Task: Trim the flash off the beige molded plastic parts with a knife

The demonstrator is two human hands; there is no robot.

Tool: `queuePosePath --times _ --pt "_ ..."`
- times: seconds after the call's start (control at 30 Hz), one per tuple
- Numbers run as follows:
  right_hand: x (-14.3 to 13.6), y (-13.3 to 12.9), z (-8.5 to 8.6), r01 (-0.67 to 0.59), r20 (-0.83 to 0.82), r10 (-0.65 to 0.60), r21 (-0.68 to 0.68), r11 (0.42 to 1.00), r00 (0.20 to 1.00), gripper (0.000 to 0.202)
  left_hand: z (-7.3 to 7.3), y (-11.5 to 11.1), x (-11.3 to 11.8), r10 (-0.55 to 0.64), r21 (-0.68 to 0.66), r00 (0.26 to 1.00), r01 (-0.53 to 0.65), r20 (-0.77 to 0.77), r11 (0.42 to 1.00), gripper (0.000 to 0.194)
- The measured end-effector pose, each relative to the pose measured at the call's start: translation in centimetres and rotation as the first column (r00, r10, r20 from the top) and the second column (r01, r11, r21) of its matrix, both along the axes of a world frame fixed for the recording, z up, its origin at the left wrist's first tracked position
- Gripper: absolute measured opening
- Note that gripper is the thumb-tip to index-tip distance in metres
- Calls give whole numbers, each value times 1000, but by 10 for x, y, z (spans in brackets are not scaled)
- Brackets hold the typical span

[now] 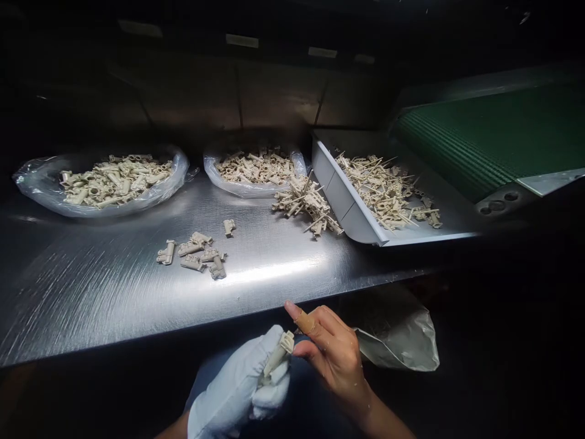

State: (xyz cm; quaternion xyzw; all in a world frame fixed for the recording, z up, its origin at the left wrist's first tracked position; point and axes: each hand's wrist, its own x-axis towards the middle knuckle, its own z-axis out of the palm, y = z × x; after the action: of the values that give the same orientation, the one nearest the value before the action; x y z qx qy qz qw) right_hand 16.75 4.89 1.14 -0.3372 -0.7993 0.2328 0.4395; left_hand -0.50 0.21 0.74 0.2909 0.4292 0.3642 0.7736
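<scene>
In the head view my left hand, in a white glove, is closed around a beige molded plastic part. The part tilts upward, its upper end showing above the gloved fingers. Just to its right is my right hand, bare, with tan tape round the index finger. That finger points up and away from the thumb, while the other fingers curl in. The right thumb tip is at the part's upper end; whether it touches cannot be told. Several similar loose parts lie on the metal table beyond my hands.
Two clear plastic bags full of beige parts stand at the back. A pile of parts with thin sticks leans by a grey tray holding more. A green conveyor belt is at right, a plastic bag below the table edge.
</scene>
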Motion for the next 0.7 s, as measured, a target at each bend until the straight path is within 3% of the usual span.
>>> queuePosePath --times 0.1,0.2,0.47,0.7 --pt "0 -1 0 4 9 -4 3 1000 1000 43 1 3 2 -131 -26 981 136 140 990 59" --pt "0 -2 0 2 13 -2 11 1000 1000 42 6 4 4 -178 -27 954 190 240 981 62" --pt "1 -3 0 -3 34 2 39 999 999 42 -1 -1 5 -172 -64 925 205 340 977 60" --pt "3 -2 0 -20 26 21 -6 1000 999 36 -4 5 7 -137 -41 954 154 268 987 55"
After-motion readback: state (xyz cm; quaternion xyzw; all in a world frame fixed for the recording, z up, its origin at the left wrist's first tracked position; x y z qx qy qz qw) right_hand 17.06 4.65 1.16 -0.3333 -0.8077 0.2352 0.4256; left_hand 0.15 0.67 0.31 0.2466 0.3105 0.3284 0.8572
